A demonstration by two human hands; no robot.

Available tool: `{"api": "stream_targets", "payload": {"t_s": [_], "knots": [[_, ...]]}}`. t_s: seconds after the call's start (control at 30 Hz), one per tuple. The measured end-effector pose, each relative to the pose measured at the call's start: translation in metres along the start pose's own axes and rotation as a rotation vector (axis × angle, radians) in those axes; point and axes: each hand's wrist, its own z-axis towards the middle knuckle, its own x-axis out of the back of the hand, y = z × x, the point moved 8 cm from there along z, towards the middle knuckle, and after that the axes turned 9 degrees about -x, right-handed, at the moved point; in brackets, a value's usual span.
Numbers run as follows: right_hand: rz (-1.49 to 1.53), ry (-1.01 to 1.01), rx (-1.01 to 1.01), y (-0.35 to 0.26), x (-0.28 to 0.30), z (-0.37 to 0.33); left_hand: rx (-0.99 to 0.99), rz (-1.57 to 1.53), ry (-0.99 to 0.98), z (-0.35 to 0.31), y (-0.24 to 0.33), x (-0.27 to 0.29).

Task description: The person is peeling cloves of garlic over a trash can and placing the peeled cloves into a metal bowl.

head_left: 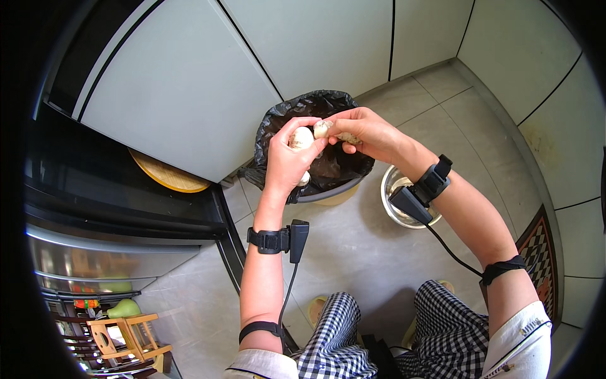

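My left hand (287, 158) is closed around a white, rounded garlic bulb (302, 138), and another pale rounded piece (304, 179) shows below its palm. Between the fingertips of both hands is a small whitish garlic clove (322, 129). My right hand (369, 134) pinches at it and also has a flaky, pale piece (348, 137) under its curled fingers. Both hands are over a round bin (338, 194) lined with a black plastic bag (315, 101). Its dark inside is partly hidden by my hands.
A shiny metal bowl (389, 205) stands on the tiled floor right of the bin, partly covered by my right forearm. Pale cabinet doors (328, 38) rise just behind the bin. At left are a round wooden board (167, 174) and a small wooden chair (129, 338). A patterned mat (541, 262) lies at right.
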Motion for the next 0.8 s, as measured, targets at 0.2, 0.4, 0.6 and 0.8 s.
{"api": "stream_targets", "payload": {"t_s": [0.2,0.4,0.6,0.8], "knots": [[-0.097,0.012,-0.052,0.009,0.004,0.006,-0.128,0.145,-0.081,0.002,0.003,-0.007],[0.087,0.033,-0.038,0.018,0.003,0.007,0.099,-0.031,-0.045,0.001,-0.003,-0.009],[0.299,0.09,-0.047,0.02,0.014,0.011,0.093,-0.182,0.069,0.003,-0.004,-0.002],[0.002,0.037,0.01,0.007,-0.003,0.008,-0.043,-0.04,0.092,0.003,-0.006,0.005]]}}
